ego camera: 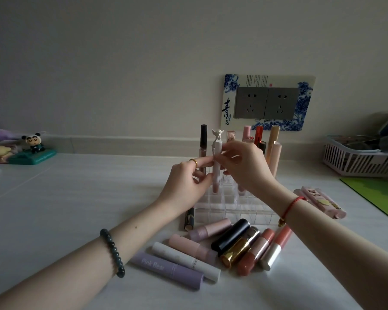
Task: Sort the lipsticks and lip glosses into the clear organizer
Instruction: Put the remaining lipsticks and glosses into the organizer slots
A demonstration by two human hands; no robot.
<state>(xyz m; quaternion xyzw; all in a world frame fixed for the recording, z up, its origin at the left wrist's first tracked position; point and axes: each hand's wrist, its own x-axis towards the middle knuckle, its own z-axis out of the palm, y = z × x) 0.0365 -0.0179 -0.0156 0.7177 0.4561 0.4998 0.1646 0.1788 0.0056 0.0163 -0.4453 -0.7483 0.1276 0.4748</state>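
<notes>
While upright over the clear organizer [233, 211] on the worktop [76, 198], pinching white lip gloss [217, 149] two-handed: left hand [184, 182] fingertips mid-barrel, right hand [249, 166] fingertips near cap. Lower end near back-left cells. Loose lipsticks [231, 233] lying just in front; other tubes [276, 153] standing at back.

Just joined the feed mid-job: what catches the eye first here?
At centre, the left hand and right hand hold a white tube upright at the clear organizer. Unsorted lipsticks lie in front, a lilac Pink Bear tube nearest. A blue-and-white socket surround hangs on the wall behind.
</notes>
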